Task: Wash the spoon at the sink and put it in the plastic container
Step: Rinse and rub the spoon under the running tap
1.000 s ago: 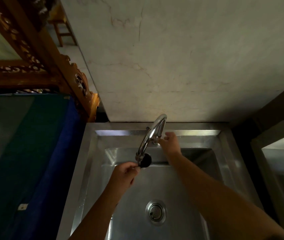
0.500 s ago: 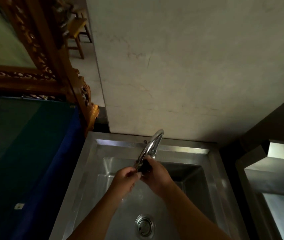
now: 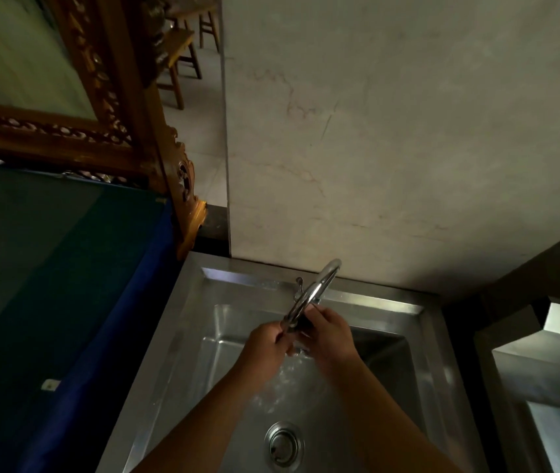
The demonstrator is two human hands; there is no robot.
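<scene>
Both of my hands meet under the spout of the curved chrome faucet (image 3: 316, 288) over the steel sink (image 3: 210, 336). My left hand (image 3: 265, 346) grips the handle of a dark spoon (image 3: 303, 325). Only a small dark part of the spoon shows between the fingers. My right hand (image 3: 331, 336) is closed around the spoon's bowl end from the right. Water runs down between the hands and splashes on the sink floor (image 3: 289, 377). No plastic container is in view.
The drain (image 3: 283, 443) lies near the front of the basin. A blue-edged green surface (image 3: 50, 285) adjoins the sink on the left, below a carved wooden frame (image 3: 142, 131). A marble wall (image 3: 391, 148) rises behind. A second steel unit (image 3: 551, 363) stands at the right.
My right hand left the faucet base and came down onto the spoon beside my left hand. Water now flows and splashes in the basin. The view shifted up and right.
</scene>
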